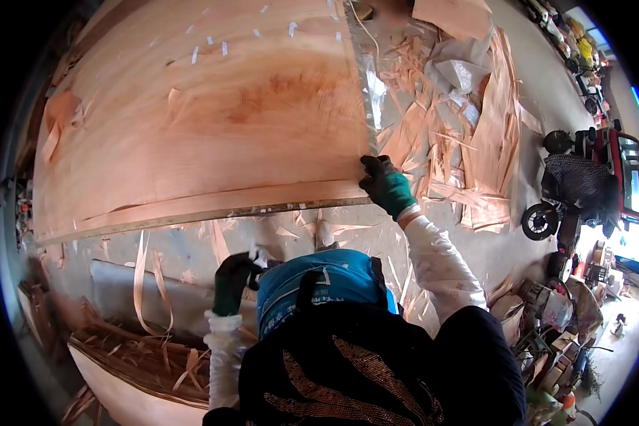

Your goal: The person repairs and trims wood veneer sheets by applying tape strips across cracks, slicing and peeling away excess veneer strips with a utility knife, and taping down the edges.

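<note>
A large stack of thin reddish wood veneer sheets spreads in front of me, with small pale tape pieces on its top. My right hand, in a green and black glove, is at the stack's near right corner, its fingers curled over the veneer edge. Down by my body, my left hand wears a similar dark glove. Its fingers are bent together beside a small whitish item; what exactly they grip is unclear. A narrow veneer strip runs along the near edge of the stack.
Torn veneer scraps litter the floor at right. A curved bundle of veneer lies at lower left, with loose strips hanging over it. A motorcycle, a red vehicle and piled goods stand farther right.
</note>
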Tool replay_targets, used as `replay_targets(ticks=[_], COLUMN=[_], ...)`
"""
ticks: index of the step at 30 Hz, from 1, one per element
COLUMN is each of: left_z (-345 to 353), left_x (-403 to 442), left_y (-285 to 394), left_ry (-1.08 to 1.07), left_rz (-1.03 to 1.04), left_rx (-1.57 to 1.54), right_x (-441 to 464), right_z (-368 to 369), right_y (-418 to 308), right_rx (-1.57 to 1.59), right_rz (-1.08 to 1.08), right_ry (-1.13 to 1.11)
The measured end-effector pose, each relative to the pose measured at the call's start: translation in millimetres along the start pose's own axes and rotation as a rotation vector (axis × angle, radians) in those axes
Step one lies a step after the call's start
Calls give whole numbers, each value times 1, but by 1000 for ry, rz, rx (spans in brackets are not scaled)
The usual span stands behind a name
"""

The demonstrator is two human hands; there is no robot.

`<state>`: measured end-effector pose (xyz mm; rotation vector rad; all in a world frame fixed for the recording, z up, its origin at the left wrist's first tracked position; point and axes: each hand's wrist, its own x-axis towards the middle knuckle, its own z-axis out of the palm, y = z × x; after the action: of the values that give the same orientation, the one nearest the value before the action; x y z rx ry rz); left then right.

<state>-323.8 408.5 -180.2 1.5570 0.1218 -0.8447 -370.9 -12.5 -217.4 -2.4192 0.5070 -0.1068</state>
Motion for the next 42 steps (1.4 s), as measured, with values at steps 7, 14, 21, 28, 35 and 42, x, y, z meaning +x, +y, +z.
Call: replay_targets(ticks=[7,14,21,28,35,42], left_z=[137,196,187,131,27,16], left_x=[87,147,150,115,118,117], left_y=[47,19,5,27,23,16], left_ry=[-297,-255,-346,88,299,215], left_rz=[9,-48,-92,505,54,26], left_rx=[114,-15,-161,1270,-12,18], right_x=[-3,2,-34,-42,-25,11], right_z=[10,7,34,51,26,132], right_y=[10,9,-5,3,-41,-140], right_rx=[48,27,-535,-647,-758,-482], right_rz=[-18,-19,-473,-496,-480,-810], right_ry=[53,72,68,81,-22,146])
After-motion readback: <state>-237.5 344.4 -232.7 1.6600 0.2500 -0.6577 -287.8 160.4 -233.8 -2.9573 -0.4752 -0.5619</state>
